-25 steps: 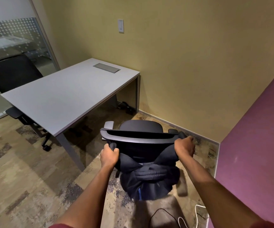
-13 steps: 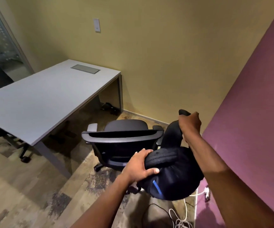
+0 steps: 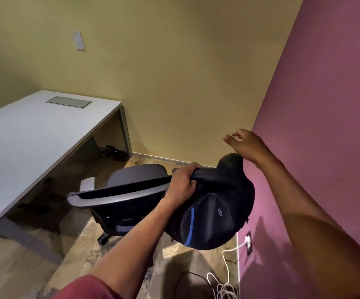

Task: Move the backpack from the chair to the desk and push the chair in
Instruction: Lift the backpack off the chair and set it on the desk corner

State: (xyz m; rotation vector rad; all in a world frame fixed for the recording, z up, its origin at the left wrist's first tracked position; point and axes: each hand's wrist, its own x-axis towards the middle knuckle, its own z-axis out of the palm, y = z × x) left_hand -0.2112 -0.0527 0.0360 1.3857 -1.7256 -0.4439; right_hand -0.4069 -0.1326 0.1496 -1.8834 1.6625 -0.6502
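The black backpack [image 3: 213,212] with a blue stripe hangs in the air to the right of the chair, off its backrest. My left hand [image 3: 182,182] is closed on a padded strap at the backpack's top left. My right hand [image 3: 243,143] is raised above the backpack's top, fingers loosely apart and holding nothing; the bag's top edge touches the underside of that wrist. The black office chair [image 3: 118,195] with a grey backrest rim stands pulled out from the grey-white desk [image 3: 34,134], which is at the left with a bare top.
A purple wall [image 3: 325,147] runs close on the right with a socket and white plug [image 3: 248,241]. Coiled cables [image 3: 222,285] lie on the floor below it. Dark items [image 3: 112,152] sit under the desk by the yellow wall. A grey cable flap [image 3: 69,102] is set in the desk.
The backpack came off the chair's backrest and swung up to the right. My right hand let go of its strap and opened; my left hand shifted to grip the top strap.
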